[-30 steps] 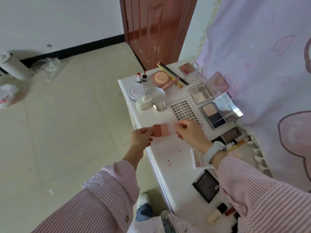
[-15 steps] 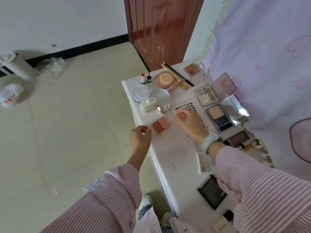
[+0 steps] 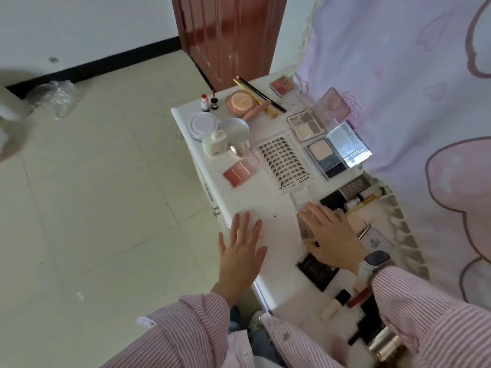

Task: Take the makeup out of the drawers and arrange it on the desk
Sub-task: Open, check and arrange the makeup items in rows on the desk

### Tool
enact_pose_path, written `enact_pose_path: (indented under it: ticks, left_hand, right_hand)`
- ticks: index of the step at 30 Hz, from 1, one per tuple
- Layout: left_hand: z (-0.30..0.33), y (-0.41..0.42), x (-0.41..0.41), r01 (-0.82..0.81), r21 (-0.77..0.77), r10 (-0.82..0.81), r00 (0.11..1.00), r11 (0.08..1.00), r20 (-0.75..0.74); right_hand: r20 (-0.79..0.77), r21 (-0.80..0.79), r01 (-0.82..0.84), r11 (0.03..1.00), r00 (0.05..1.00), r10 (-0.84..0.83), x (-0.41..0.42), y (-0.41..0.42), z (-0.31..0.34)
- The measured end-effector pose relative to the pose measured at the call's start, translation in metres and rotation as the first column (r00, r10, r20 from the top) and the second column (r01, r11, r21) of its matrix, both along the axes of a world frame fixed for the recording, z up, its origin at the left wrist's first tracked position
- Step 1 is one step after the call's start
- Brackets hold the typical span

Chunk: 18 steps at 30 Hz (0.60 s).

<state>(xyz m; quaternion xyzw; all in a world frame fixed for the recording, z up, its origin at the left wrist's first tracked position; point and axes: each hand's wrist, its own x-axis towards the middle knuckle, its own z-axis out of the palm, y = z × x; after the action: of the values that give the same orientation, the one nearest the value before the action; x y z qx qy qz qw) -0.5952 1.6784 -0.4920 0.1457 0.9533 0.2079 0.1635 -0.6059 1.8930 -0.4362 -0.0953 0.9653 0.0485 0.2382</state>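
Right hand [image 3: 332, 240] lies flat, fingers stretched, on top of a small clear palette [image 3: 305, 227] with brown squares of colour inside; whether it has gripped it or is only touching it is hard to tell. Left hand [image 3: 243, 248] is spread wide open and holds nothing, hovering at the near edge of the white desk [image 3: 268, 205]. Lots of makeup is already out and set in neat order at the far end: a pink blush palette [image 3: 237, 172] with its see-through lid open, a flat lash card [image 3: 285, 163] covered in rows of tiny dark lashes, two shiny eyeshadow cases [image 3: 318, 139] with mirror lids standing up, a round peach compact [image 3: 240, 102], two little bottles [image 3: 209, 102] and some thin pencils [image 3: 259, 94]. Nearer the person things look messier: a flat black case [image 3: 317, 269], small tubes [image 3: 342, 301] and other bits lie jumbled together. So most of the job looks done, and this near pile still needs tidying. No open drawer shows, only small knobs on the side.
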Motion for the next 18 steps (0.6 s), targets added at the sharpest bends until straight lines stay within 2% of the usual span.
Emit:
enact_pose_path:
  ticks: [3,5,12,14,16,18]
  left_hand:
    - [0.007,-0.004,-0.002,0.072,-0.098,-0.064,0.995,0.993,0.082]
    - [0.011,-0.004,-0.002,0.090,-0.133,-0.076,0.992,0.987,0.104]
    - [0.015,-0.001,-0.003,0.063,-0.094,-0.048,0.988,0.994,0.149]
    - [0.017,-0.003,-0.003,0.066,-0.081,-0.052,0.986,0.995,0.160]
    - [0.021,-0.003,-0.006,0.046,-0.049,-0.035,0.980,0.998,0.194]
    - [0.031,0.001,-0.010,-0.097,0.056,0.083,0.975,0.994,0.208]
  right_hand:
    - [0.046,0.037,-0.051,0.998,0.998,0.049,-0.003,0.003,0.005]
    - [0.014,0.018,-0.060,0.998,0.998,0.059,-0.005,0.001,0.007]
    - [-0.014,-0.019,-0.041,0.999,0.999,0.041,-0.002,-0.005,0.002]
    - [-0.029,-0.106,-0.005,0.994,1.000,0.002,-0.002,-0.005,0.005]
    - [-0.062,-0.283,0.085,0.955,0.992,-0.107,0.001,-0.007,0.011]
    - [-0.051,-0.537,0.198,0.820,0.963,-0.266,0.006,-0.013,0.021]
